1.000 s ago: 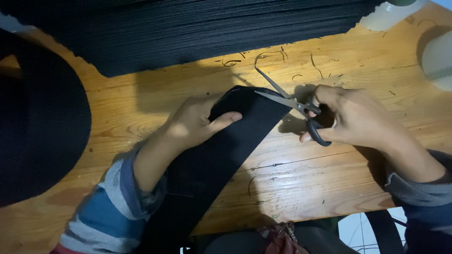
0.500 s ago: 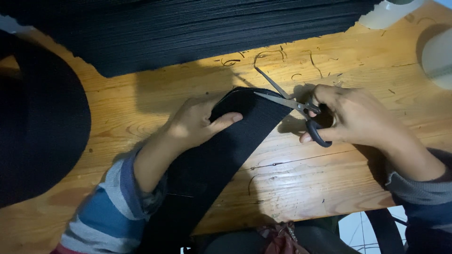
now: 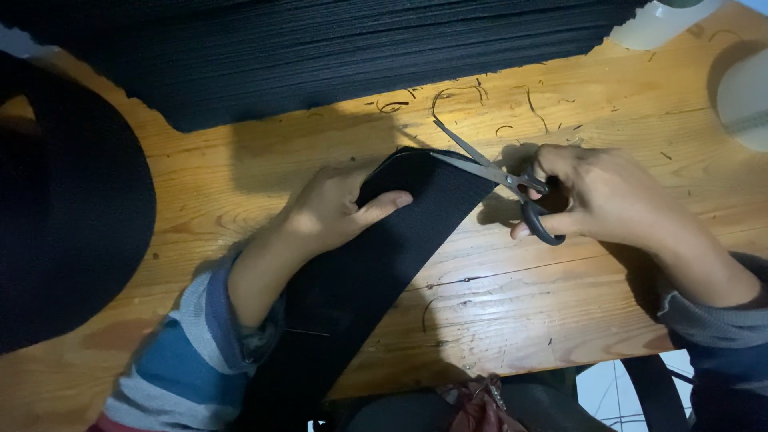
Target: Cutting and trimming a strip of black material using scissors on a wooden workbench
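Right fingers: curled through the black loop handles of the scissors (image 3: 494, 172), thumb in one loop and the other fingers wrapped round the lower one, gripping them firmly
Right hand (image 3: 608, 196): palm down on the wooden table (image 3: 560, 320), wrist running off toward the lower right, grey and blue sleeve at the forearm
Scissors: blades parted in a narrow V, tips pointing up and to the left; the lower blade lies at the top end of the black strap (image 3: 376, 256), the upper blade lifts clear over bare wood
Left fingers: spread flat and pressing on the strap near its cut end, thumb stretched out to the right along the fabric; they hold it down rather than close round it
Left hand (image 3: 332, 210): palm down, forearm coming in from the lower left in a striped blue, grey and white sleeve
Strap: a wide band of black webbing, long axis running diagonally from the table's near edge at lower left up to its end at upper right, just under the scissor blades, near the middle of the table
Around: a large roll of black webbing (image 3: 64, 208) at the left edge, a stack of cut black strips (image 3: 336, 56) along the far side, small black thread scraps (image 3: 480, 100) scattered on the wood beyond the scissors
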